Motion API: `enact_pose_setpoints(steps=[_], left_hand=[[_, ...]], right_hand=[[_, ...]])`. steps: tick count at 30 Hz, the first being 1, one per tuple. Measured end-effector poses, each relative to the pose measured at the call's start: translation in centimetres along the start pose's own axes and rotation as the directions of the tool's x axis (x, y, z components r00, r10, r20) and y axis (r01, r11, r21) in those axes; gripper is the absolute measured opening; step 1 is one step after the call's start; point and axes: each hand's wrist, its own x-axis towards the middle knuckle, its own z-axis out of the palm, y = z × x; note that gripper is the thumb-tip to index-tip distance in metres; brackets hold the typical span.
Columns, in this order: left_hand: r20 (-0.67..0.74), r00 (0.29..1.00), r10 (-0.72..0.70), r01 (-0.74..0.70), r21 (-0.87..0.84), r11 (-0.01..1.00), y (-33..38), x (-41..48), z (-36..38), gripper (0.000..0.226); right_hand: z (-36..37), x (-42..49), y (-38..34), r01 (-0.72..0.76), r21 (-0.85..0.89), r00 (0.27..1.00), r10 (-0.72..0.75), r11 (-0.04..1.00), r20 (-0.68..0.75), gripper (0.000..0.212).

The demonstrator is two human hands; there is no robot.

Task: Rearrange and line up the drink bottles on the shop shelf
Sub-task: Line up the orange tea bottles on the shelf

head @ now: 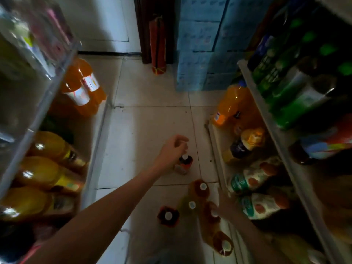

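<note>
A small dark bottle with an orange label (184, 165) stands on the tiled floor mid-aisle. My left hand (173, 149) hovers just over its cap, fingers loosely curled and not closed round it. Several amber and dark bottles with white caps stand on the floor near the right shelf, among them one at the back (199, 187) and a dark red one (168, 216). My right hand (224, 205), blurred, reaches onto the top of one amber bottle (213, 219); its grip is unclear. The bottom right shelf (216, 149) holds an orange bottle (229, 105) and green-and-white labelled bottles (251, 178).
Green bottles (285, 92) fill the upper right shelf. The left shelf carries orange bottles (82, 88) and yellow ones (47, 147). A stack of blue cases (200, 44) and a red bundle (158, 44) stand at the aisle's far end.
</note>
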Motion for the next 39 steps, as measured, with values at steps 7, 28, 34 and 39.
enact_pose_setpoints(steps=[7,28,34,39], left_hand=[[0.297,0.953,-0.050,-0.039,0.283,0.958,-14.1,6.6,9.1,0.026],[0.187,0.982,-0.011,-0.101,0.581,0.807,-8.8,5.0,11.1,0.052],[0.075,0.992,0.103,-0.127,0.526,0.841,7.7,0.5,5.3,0.035],[0.036,0.969,0.243,-0.225,0.527,0.820,22.2,-3.7,-0.7,0.024]], right_hand=[[9.4,8.3,5.7,0.028,-0.292,1.000,-0.025,0.956,0.013,0.057],[0.9,2.2,1.2,-0.088,0.266,0.914,0.183,0.960,-0.361,0.024],[-10.5,-8.1,-6.3,0.113,0.459,0.881,0.124,0.881,-0.457,0.029],[-19.6,-18.3,-11.6,0.188,0.465,0.824,0.118,0.865,-0.553,0.028]])
